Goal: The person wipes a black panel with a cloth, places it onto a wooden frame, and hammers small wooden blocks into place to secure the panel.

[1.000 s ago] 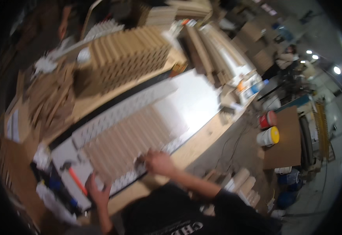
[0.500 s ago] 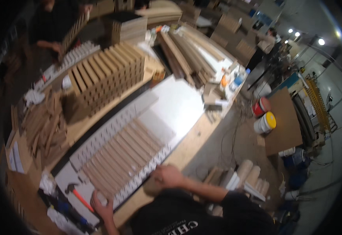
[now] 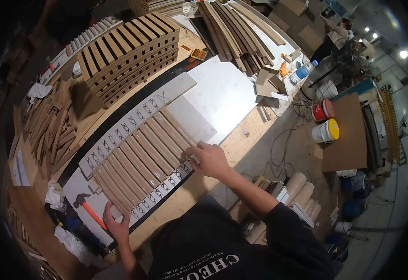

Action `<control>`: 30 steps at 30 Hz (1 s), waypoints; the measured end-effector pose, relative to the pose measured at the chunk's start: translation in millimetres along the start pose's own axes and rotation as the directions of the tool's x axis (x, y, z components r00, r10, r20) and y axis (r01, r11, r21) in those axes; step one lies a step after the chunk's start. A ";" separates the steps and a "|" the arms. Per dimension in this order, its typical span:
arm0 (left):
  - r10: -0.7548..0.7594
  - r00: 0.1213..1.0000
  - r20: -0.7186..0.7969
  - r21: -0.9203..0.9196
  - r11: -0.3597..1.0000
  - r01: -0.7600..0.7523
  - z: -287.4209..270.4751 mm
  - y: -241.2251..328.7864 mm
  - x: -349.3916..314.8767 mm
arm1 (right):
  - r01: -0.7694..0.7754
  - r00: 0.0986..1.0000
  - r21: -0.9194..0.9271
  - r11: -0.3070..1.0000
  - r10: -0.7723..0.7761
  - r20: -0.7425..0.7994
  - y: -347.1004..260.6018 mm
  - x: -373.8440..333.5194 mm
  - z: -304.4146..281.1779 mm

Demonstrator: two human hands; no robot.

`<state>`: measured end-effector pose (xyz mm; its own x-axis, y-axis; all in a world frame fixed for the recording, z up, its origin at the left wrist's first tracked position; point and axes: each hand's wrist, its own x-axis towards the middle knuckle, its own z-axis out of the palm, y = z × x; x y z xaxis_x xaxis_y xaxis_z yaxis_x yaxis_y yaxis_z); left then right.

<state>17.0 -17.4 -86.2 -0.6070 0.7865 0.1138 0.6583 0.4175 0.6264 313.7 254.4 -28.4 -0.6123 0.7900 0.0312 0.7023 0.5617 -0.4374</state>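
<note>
Spanning left hand (image 3: pixel 116 227) to right hand (image 3: pixel 210 160): wooden slats (image 3: pixel 142 158)

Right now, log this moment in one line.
left hand: by leftmost slats | right hand: by rightmost slats | hammer: lying left of left hand

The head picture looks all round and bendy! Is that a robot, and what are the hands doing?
No robot, just a person's bare hands. A wide fisheye camera on their head looks down, so straight edges bend. On the white board lies a row of brown wooden strips, with an orange-handled hammer to their left. The left hand, thumb and finger apart, is by the strips' lower-left corner. The right hand has its fingertips at their right end; I can't tell whether it holds anything.
</note>
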 end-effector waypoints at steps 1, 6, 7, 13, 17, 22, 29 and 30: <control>-0.010 1.000 0.000 -0.012 1.000 0.010 -0.1 0.7 0.4 | 0.014 0.999 -0.014 1.000 -0.014 -0.048 -0.2 2.6 3.2; -0.007 1.000 -0.010 -0.026 1.000 0.007 -0.3 -0.1 2.0 | 0.048 0.995 -0.059 0.997 -0.053 -0.082 2.6 1.8 7.0; -0.015 1.000 -0.014 -0.025 1.000 0.015 -1.2 -2.1 0.7 | 0.038 0.996 -0.026 0.999 -0.040 -0.083 0.3 1.6 3.8; -0.002 1.000 -0.009 -0.021 1.000 0.002 -4.5 2.7 3.1 | 0.031 0.992 0.127 0.991 -0.015 -0.125 -9.8 0.7 -2.5; -0.014 1.000 -0.016 0.089 0.996 0.016 -11.3 11.2 -4.6 | -0.014 1.000 0.240 0.971 0.015 -0.004 -49.0 3.0 -2.3; -0.141 0.977 -0.157 -0.040 0.990 0.137 -53.9 17.3 -23.5 | -0.066 0.962 0.724 0.687 -0.150 0.230 -100.8 3.0 34.1; -0.287 0.674 -0.680 0.069 0.891 0.450 -139.1 -135.2 -56.6 | -0.774 0.607 0.524 -0.356 -0.654 0.451 -226.8 7.5 74.9; -0.248 0.672 -0.698 0.197 0.835 0.513 -153.7 -148.1 -54.0 | -0.819 0.566 0.409 -0.403 -0.684 0.460 -242.8 7.4 79.3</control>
<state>-116.1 -191.6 -66.6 -0.8819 0.1074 0.4591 0.3260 0.8423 0.4293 109.9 104.4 6.7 -0.9941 -0.0504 -0.0964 0.0704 -0.9737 -0.2168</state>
